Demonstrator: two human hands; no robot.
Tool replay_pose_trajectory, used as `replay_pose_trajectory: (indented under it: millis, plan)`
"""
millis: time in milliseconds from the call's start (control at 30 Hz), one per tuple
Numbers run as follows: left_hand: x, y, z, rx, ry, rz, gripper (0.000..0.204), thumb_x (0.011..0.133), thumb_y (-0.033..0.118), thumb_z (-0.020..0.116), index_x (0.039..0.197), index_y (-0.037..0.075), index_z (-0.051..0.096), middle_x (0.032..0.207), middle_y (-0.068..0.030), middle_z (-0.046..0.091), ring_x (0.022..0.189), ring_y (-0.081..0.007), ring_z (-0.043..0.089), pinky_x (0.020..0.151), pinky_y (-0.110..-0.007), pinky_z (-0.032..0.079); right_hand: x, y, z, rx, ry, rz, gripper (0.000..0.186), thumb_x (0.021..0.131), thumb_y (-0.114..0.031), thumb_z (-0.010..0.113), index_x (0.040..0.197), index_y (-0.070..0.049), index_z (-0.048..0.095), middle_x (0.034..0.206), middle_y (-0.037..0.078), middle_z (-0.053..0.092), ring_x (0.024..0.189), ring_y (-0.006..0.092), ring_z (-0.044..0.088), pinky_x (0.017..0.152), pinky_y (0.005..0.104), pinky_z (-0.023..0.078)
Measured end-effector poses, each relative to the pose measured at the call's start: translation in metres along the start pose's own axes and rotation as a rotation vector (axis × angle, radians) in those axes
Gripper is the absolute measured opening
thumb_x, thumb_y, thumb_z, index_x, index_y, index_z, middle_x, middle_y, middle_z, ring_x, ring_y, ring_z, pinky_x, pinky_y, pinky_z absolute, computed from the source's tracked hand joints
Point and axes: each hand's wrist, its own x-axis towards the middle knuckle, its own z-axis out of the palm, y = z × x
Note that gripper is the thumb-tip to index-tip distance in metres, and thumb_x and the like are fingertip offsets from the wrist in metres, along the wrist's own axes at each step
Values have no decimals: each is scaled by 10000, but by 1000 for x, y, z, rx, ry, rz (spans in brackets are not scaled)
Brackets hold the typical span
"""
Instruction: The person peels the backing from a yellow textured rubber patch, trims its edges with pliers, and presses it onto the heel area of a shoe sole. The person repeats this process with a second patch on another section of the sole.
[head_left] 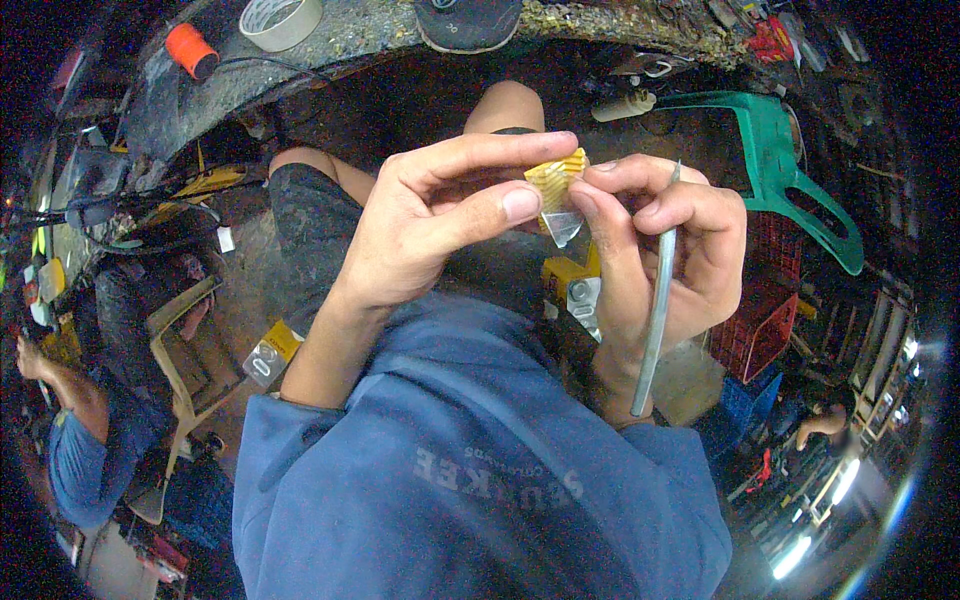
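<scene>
In front of my chest, my left hand (430, 210) pinches a small packet (555, 190) between thumb and fingers. Yellow with stripes on top, the packet turns to clear plastic at its lower point. My right hand (690, 230) is closed, its thumb and index fingertips at the packet's right edge. A slim grey metal rod (657, 310) with a pointed upper end is held among the right hand's fingers and hangs down past the wrist. Just below the hands sits a yellow and clear package (580, 290), partly covered by my right hand.
Another yellow and clear package (270, 355) lies beside my left forearm. Along the far worktop (370, 60) are a tape roll (280, 22) and an orange cylinder (192, 52). To the right stand a green plastic chair (775, 150) and a red crate (755, 330). A co-worker (95, 450) is at far left.
</scene>
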Motion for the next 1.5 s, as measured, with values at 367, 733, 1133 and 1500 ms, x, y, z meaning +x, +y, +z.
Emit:
replay_pose_trajectory:
  millis: [367, 733, 1133, 1500]
  plan:
    - [-2, 2, 1, -1, 17, -15, 382, 975, 97, 707, 1344, 4, 669, 1311, -124, 700, 1124, -175, 686, 954, -318, 578, 0, -2, 0, -16, -20, 0, 362, 857, 115, 755, 1055, -73, 517, 1028, 186, 697, 936, 222, 707, 834, 338, 583]
    - [-3, 3, 4, 20, 86, -41, 343, 973, 116, 714, 1302, 17, 706, 1239, -109, 741, 1060, -132, 695, 924, -277, 562, 0, 1, 1, 6, -15, -11, 361, 856, 110, 759, 1051, -70, 515, 1016, 174, 703, 928, 217, 706, 826, 332, 579]
    - [-5, 4, 9, 78, 148, -35, 350, 971, 101, 707, 1309, 13, 701, 1190, -108, 754, 1032, -129, 699, 927, -274, 556, 2, 0, 6, -50, 42, -11, 387, 830, 115, 779, 1043, -65, 512, 976, 175, 711, 872, 218, 713, 810, 336, 586]
    - [-4, 2, 6, -31, 48, 41, 373, 1038, 150, 592, 1362, -27, 644, 1274, -162, 703, 1128, -215, 692, 961, -364, 584, 2, 1, 1, -40, -4, -16, 394, 840, 117, 773, 1057, -68, 502, 989, 181, 711, 918, 223, 712, 833, 341, 582]
